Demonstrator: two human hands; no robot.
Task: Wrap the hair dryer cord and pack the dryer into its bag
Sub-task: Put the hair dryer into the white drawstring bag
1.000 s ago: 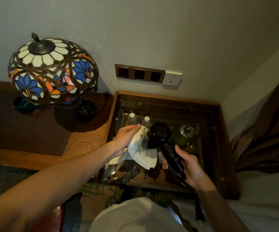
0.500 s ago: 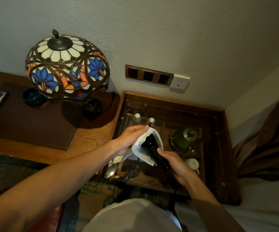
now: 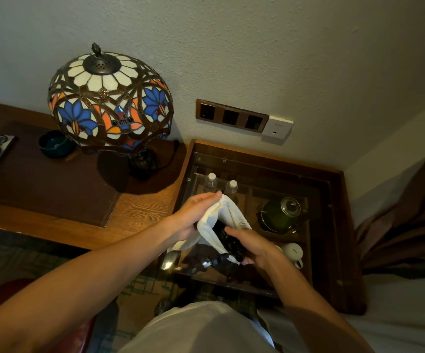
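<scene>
A white cloth bag (image 3: 234,215) hangs open above the glass-topped side table (image 3: 338,225). My left hand (image 3: 196,215) pinches its upper rim at the far edge. The black hair dryer (image 3: 228,240) sits mostly inside the bag, with only its dark handle showing in the mouth. My right hand (image 3: 254,248) grips that handle at the bag's lower opening. A bit of black cord with a shiny end (image 3: 212,262) sticks out below the bag. The dryer's head is hidden by the cloth.
Under the glass stand two water bottles (image 3: 220,183), a green kettle (image 3: 281,215) and a white cup (image 3: 293,252). A stained-glass lamp (image 3: 109,103) stands on the wooden desk (image 3: 140,212) to the left, wall sockets (image 3: 231,115) behind, a brown curtain (image 3: 410,212) at right.
The dryer's head, fully visible beside the bag a second ago, has gone into the bag. My right hand has pushed in closer to the bag's mouth.
</scene>
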